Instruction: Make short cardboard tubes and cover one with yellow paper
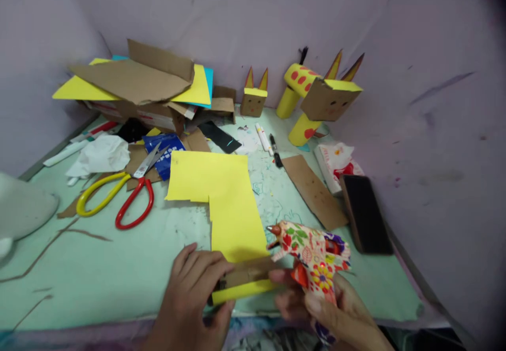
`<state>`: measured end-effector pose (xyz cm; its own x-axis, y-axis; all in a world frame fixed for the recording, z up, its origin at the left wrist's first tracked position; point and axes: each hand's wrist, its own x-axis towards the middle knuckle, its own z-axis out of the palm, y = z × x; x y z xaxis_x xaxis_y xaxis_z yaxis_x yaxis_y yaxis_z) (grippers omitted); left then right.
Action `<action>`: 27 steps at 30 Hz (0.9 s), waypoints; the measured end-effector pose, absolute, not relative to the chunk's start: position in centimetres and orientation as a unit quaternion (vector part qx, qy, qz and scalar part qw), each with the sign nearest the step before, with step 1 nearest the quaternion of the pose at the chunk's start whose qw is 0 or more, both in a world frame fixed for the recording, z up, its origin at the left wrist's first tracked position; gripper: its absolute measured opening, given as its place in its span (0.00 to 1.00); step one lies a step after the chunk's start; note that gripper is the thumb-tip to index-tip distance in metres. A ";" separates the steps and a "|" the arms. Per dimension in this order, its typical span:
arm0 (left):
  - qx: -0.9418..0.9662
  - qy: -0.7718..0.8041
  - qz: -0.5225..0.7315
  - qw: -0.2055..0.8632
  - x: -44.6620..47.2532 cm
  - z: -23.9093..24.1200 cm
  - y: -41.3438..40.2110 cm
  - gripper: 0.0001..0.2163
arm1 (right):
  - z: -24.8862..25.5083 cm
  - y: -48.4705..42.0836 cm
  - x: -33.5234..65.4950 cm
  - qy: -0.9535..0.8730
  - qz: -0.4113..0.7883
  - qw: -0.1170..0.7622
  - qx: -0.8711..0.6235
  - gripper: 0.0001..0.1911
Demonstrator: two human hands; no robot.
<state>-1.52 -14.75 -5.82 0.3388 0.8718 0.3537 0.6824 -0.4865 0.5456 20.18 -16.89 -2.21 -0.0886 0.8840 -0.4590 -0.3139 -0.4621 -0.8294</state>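
Note:
Near the table's front edge my left hand (pixel 193 295) is closed on a small cardboard piece (pixel 251 272) with a yellow paper strip (pixel 245 291) along its near side. My right hand (pixel 336 309) is wrapped round the handle of a flower-patterned glue gun (pixel 310 253). Its nozzle points left, above the right end of the cardboard piece. Some right fingers are close to the strip's end; whether they touch it I cannot tell. Just beyond the cardboard lies an L-shaped sheet of yellow paper (pixel 225 193), its near edge meeting the piece.
Scissors (pixel 134 193) lie open on the left beside crumpled tissue (pixel 100 156). Cardboard and coloured sheets (pixel 134 79) are piled behind. A giraffe-like paper figure (pixel 316 95) and a small eared box (pixel 253 100) stand at the back. A phone (pixel 366 214) and cardboard strip (pixel 314 190) lie right.

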 end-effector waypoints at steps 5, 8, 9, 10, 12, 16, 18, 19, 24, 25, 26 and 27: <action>0.778 0.508 0.311 0.202 -1.3 -5.4 -15.1 0.18 | -2.5 -16.6 19.7 -0.278 0.704 0.415 -0.505 0.20; 0.789 0.500 0.292 0.205 -1.7 -5.2 -15.1 0.19 | -2.7 -16.5 19.7 -0.279 0.710 0.407 -0.503 0.21; 0.796 0.494 0.284 0.206 -1.9 -5.2 -15.0 0.20 | -2.7 -16.5 19.7 -0.281 0.709 0.402 -0.506 0.22; 0.801 0.488 0.278 0.206 -2.0 -5.1 -15.0 0.20 | -2.7 -16.5 19.6 -0.285 0.707 0.397 -0.511 0.22; 0.805 0.481 0.280 0.207 -2.3 -5.0 -14.9 0.20 | -2.7 -16.4 19.6 -0.303 0.693 0.391 -0.525 0.23; 0.799 0.482 0.305 0.194 -2.2 -5.3 -14.8 0.17 | -2.5 -16.4 20.8 -0.363 0.641 0.365 -0.568 0.18; 0.803 0.481 0.302 0.182 -2.2 -5.5 -14.8 0.16 | -2.1 -16.3 22.4 -0.404 0.590 0.340 -0.611 0.17; 0.809 0.476 0.297 0.176 -2.2 -5.5 -14.7 0.17 | -1.8 -16.3 23.3 -0.424 0.557 0.331 -0.632 0.17; 0.809 0.477 0.308 0.154 -2.1 -5.7 -14.6 0.16 | -0.6 -17.7 26.8 -0.450 0.521 0.279 -0.669 0.17; 0.802 0.483 0.317 0.154 -2.0 -5.7 -14.6 0.15 | -0.7 -18.3 27.0 -0.437 0.522 0.276 -0.678 0.19; 0.796 0.487 0.324 0.154 -2.0 -5.6 -14.6 0.15 | -0.8 -19.0 27.0 -0.417 0.525 0.284 -0.685 0.21; 0.795 0.487 0.326 0.155 -1.9 -5.6 -14.6 0.15 | -1.0 -19.6 26.9 -0.401 0.533 0.295 -0.684 0.25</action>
